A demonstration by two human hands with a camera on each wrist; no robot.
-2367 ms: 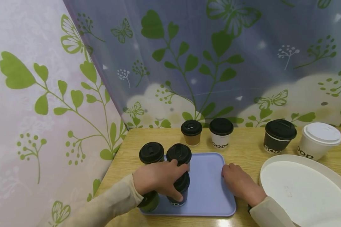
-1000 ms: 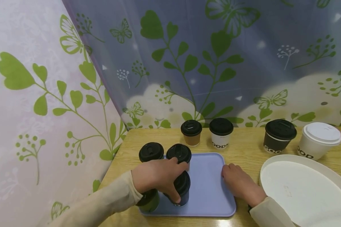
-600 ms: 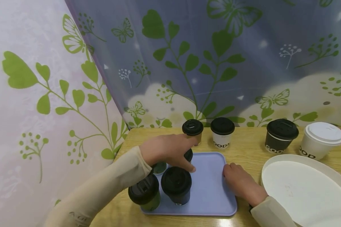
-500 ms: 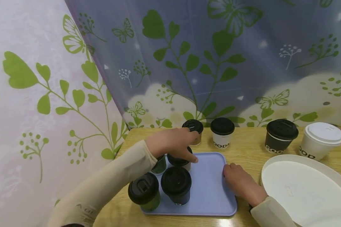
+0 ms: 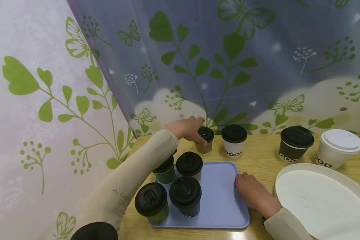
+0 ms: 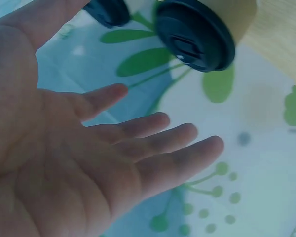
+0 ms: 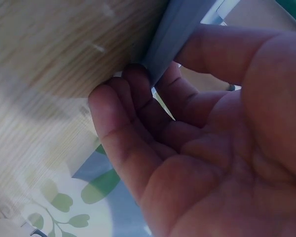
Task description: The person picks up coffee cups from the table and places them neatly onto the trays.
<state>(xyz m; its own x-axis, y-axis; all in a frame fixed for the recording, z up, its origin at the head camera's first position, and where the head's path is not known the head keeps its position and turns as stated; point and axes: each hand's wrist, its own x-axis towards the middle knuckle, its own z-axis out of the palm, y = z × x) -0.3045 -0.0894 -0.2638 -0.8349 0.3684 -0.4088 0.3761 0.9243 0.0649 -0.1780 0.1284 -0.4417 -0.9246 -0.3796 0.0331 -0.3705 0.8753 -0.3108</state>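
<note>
My left hand [image 5: 187, 129] reaches to the back of the table, fingers spread, beside the small brown paper cup [image 5: 207, 147] with a black lid. In the left wrist view the palm faces that cup's black lid [image 6: 195, 39], with a gap between. On the left half of the lilac tray [image 5: 220, 200] stand two green cups, one at the front [image 5: 160, 213] and one behind [image 5: 166, 175], a dark blue cup [image 5: 192, 208] and another black-lidded cup [image 5: 189, 163]. My right hand [image 5: 253, 191] grips the tray's right edge between thumb and curled fingers [image 7: 111, 111].
To the right of the brown cup, a white cup [image 5: 232, 146] with a black lid stands along the back. Farther right are a black cup [image 5: 292, 151] and a large white-lidded cup [image 5: 331, 156]. A round white tray [image 5: 324, 200] lies at the right. Patterned curtain hangs behind.
My left hand has let go of the dark blue cup on the tray and moved up and back to the brown cup. The right hand stays at the tray's edge.
</note>
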